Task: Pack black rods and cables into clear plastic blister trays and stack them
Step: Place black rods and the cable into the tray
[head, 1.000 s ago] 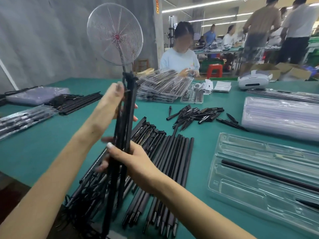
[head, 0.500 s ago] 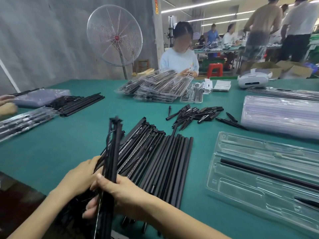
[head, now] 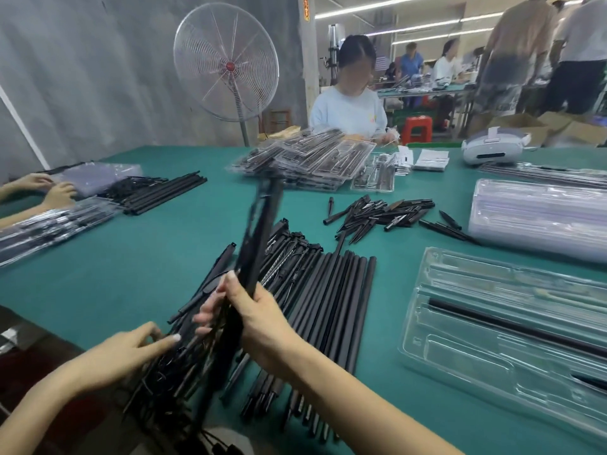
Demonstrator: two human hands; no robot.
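My right hand grips a bundle of black rods with cables, tilted up and to the right, blurred by motion. My left hand lies with straight fingers on the tangle of black cables at the table's near edge. A row of black rods lies flat in front of me. To the right sits a clear blister tray with one long black rod in its slot.
A pile of short black pieces lies mid-table. A stack of empty clear trays stands at the right, packed trays at the back. Another person's hands work at the left. A fan stands behind the green table.
The bundle went from upright and high, down low, and now swings up tilted to the right in my right hand. My left hand let go of it and dropped onto the cables.
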